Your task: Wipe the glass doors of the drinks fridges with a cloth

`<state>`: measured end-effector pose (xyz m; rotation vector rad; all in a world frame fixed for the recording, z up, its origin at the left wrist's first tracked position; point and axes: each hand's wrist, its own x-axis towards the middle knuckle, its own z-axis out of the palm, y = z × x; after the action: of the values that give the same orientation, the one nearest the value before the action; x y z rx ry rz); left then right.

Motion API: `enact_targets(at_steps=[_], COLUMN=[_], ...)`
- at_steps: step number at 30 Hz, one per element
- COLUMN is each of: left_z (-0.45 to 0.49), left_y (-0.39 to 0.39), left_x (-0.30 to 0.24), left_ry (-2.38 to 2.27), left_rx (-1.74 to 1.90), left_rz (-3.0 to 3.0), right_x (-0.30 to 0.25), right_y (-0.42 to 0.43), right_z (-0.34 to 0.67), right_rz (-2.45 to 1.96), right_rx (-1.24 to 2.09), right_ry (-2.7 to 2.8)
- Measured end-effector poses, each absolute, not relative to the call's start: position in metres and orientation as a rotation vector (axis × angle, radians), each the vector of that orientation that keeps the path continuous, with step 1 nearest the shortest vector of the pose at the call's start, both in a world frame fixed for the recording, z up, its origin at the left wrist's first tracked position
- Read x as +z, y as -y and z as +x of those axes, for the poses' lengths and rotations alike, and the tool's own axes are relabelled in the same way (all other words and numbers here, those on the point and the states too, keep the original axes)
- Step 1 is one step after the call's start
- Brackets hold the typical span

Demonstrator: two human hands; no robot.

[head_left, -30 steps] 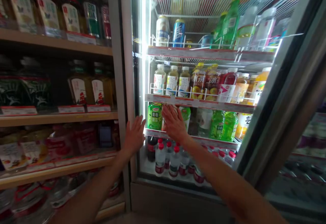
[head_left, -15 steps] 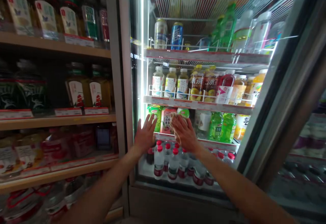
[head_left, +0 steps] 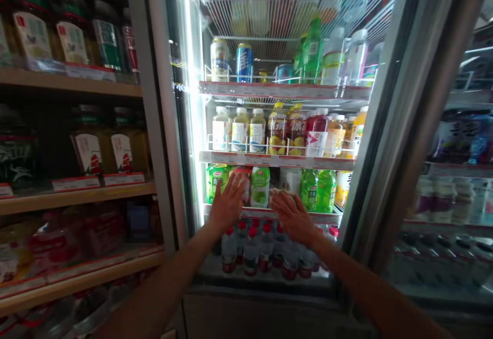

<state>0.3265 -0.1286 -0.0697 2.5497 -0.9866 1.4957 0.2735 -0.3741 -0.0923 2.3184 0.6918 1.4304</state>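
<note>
My left hand reaches into the lit drinks fridge with its fingers stretched out. The fingers lie against a red-labelled bottle on the third shelf. My right hand lies just to the right at the same shelf's front edge, palm down. Its fingers press a pale crumpled cloth. Between the two hands stands a light green bottle. More green bottles stand to the right of my right hand.
Red-capped water bottles fill the fridge floor under my hands. The shelf above carries tea and juice bottles. The glass fridge door stands open at right. Wooden shelves with jars and bottles run along the left.
My right hand with the cloth has slid right along the shelf, off the red-labelled bottle. My left hand has moved from the door frame onto that bottle. The view has shifted right.
</note>
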Motion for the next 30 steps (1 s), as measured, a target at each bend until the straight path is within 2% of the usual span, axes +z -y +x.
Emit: enact_targets(at_steps=[2, 7, 13, 20, 26, 28, 30], left_z=[0.325, 0.322, 0.316, 0.314, 0.315, 0.316, 0.316], left_y=[0.138, 0.164, 0.182, 0.201, 0.207, 0.208, 0.209], left_x=[-0.068, -0.065, -0.067, -0.070, -0.077, -0.075, -0.072], left_ry=[1.011, 1.071, 1.141, 1.163, 1.194, 1.210, 1.214], left_rx=[1.508, 1.577, 1.585, 1.566, 1.589, 1.592, 1.578], left_rz=[2.526, 2.441, 2.439, 2.454, 2.439, 2.440, 2.442], right_x=[-0.092, -0.052, -0.110, -0.060, -0.131, -0.132, -0.110], right_y=[0.384, 0.404, 0.423, 0.450, 0.451, 0.461, 0.476], right_z=[0.271, 0.274, 0.247, 0.259, 0.229, 0.228, 0.237], right_rz=[2.315, 2.335, 2.338, 2.338, 2.384, 2.365, 2.342], right_rx=[1.452, 1.797, 1.455, 1.811, 1.579, 1.625, 1.733], right_ry=[-0.673, -0.308, -0.567, -0.090, -0.281, -0.212, -0.066])
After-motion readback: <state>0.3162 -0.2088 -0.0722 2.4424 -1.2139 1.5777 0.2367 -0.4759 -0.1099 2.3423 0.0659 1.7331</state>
